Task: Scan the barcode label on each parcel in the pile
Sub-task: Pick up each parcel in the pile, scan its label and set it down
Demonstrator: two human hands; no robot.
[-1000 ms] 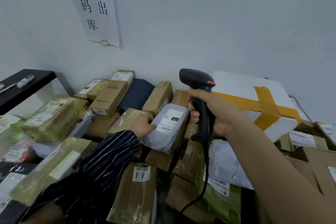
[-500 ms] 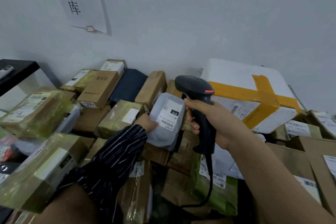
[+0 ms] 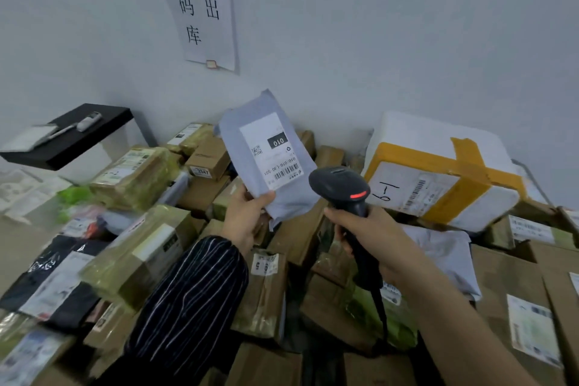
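My left hand [image 3: 246, 218] grips the lower edge of a grey plastic mailer [image 3: 247, 131] and holds it upright above the pile, label side toward me. Its white label [image 3: 272, 152] carries a barcode near the bottom. My right hand [image 3: 374, 236] grips the handle of a black barcode scanner [image 3: 340, 186], whose head sits just right of and below the label. The scanner's cable [image 3: 380, 310] hangs down between the parcels.
A pile of brown cardboard and taped parcels [image 3: 141, 247] fills the surface below. A white foam box with yellow tape [image 3: 438, 172] stands at the right. A black shelf [image 3: 67, 138] juts from the wall at left. A paper sign [image 3: 200, 6] hangs above.
My left hand has lifted the grey mailer off the pile and turned it upright. The scanner stays beside it, and the view has tilted upward.
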